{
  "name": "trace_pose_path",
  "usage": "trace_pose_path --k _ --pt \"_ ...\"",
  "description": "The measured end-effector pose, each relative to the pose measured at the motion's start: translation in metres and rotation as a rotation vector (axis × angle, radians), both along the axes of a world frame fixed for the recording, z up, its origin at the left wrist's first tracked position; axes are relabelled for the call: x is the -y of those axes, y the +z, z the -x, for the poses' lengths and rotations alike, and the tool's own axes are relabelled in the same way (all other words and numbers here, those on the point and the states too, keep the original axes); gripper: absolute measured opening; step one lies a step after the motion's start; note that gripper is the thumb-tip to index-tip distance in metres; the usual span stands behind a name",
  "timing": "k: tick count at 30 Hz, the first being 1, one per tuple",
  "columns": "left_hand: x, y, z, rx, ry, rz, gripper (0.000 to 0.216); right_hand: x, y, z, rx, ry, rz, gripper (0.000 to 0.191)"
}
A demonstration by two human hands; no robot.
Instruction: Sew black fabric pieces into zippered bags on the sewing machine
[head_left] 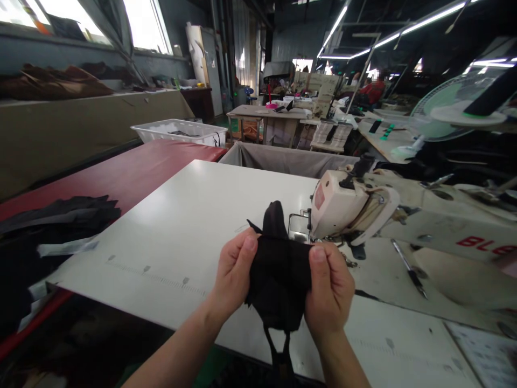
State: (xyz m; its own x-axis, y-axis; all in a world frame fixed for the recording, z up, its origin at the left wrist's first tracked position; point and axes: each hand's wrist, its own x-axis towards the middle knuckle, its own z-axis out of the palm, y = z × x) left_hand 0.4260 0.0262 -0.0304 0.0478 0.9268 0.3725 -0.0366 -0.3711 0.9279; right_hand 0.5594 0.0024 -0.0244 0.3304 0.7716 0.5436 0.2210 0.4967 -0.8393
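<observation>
Between my two hands a piece of black fabric is stretched out above the white sewing table. My left hand pinches its left edge, thumb on top. At the right edge my right hand grips it the same way. One flap of the cloth points up past the held edge, and a narrow strap-like end hangs down toward me. Just beyond my right hand stands the head of a sewing machine, its needle area partly behind the fabric and my hand.
A pen lies by the machine. Dark cloth pieces are heaped on the red surface at left. Behind are a white plastic crate, a grey cloth-lined bin and a fan. A person in red sits far back.
</observation>
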Motion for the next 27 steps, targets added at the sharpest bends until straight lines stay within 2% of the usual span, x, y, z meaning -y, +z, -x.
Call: trace_pose_path --k 2,3,5,7,8,11,13,14,16,18,21,24,26,27 --pt "0.002 0.005 -0.001 0.088 -0.057 0.128 0.042 -0.002 0.000 0.001 -0.138 0.066 0.092 0.034" --pt "0.003 0.007 0.000 0.076 -0.101 0.119 0.041 -0.003 0.000 0.002 -0.199 0.087 0.133 0.036" --pt "0.004 0.007 0.004 -0.052 -0.140 -0.004 0.036 -0.004 -0.002 0.000 -0.274 0.114 0.190 0.038" --pt "0.003 0.005 0.007 -0.190 -0.101 -0.130 0.029 -0.005 -0.004 -0.004 -0.313 0.145 0.208 0.037" --pt "0.003 0.005 0.008 -0.220 -0.061 -0.144 0.028 -0.005 -0.005 -0.007 -0.321 0.179 0.212 0.036" --pt "0.000 0.006 0.008 -0.143 -0.011 -0.003 0.039 -0.004 -0.004 -0.020 -0.232 0.403 0.232 0.024" --pt "-0.001 0.009 0.009 -0.084 -0.079 0.047 0.043 -0.003 -0.001 -0.029 -0.108 0.567 0.284 0.021" --pt "-0.001 0.010 0.009 -0.084 -0.131 0.019 0.042 -0.003 0.001 -0.032 -0.061 0.605 0.316 0.022" --pt "-0.001 0.010 0.010 -0.135 -0.206 -0.107 0.035 -0.004 0.003 -0.034 -0.019 0.591 0.349 0.022" --pt "-0.001 0.007 0.011 -0.213 -0.233 -0.227 0.022 -0.004 0.002 -0.031 -0.006 0.509 0.307 0.025" --pt "0.000 0.001 0.009 -0.295 -0.180 -0.330 0.007 -0.004 0.001 -0.021 0.063 0.335 0.149 0.034" --pt "0.001 -0.003 0.006 -0.289 -0.088 -0.396 0.012 -0.003 0.000 -0.014 0.094 0.158 0.009 0.042" --pt "0.001 -0.002 0.005 -0.256 -0.035 -0.359 0.007 -0.001 -0.001 -0.018 0.015 0.211 0.018 0.040" --pt "0.001 0.000 0.005 -0.241 -0.021 -0.311 0.009 -0.001 -0.001 -0.022 -0.050 0.321 0.076 0.035"
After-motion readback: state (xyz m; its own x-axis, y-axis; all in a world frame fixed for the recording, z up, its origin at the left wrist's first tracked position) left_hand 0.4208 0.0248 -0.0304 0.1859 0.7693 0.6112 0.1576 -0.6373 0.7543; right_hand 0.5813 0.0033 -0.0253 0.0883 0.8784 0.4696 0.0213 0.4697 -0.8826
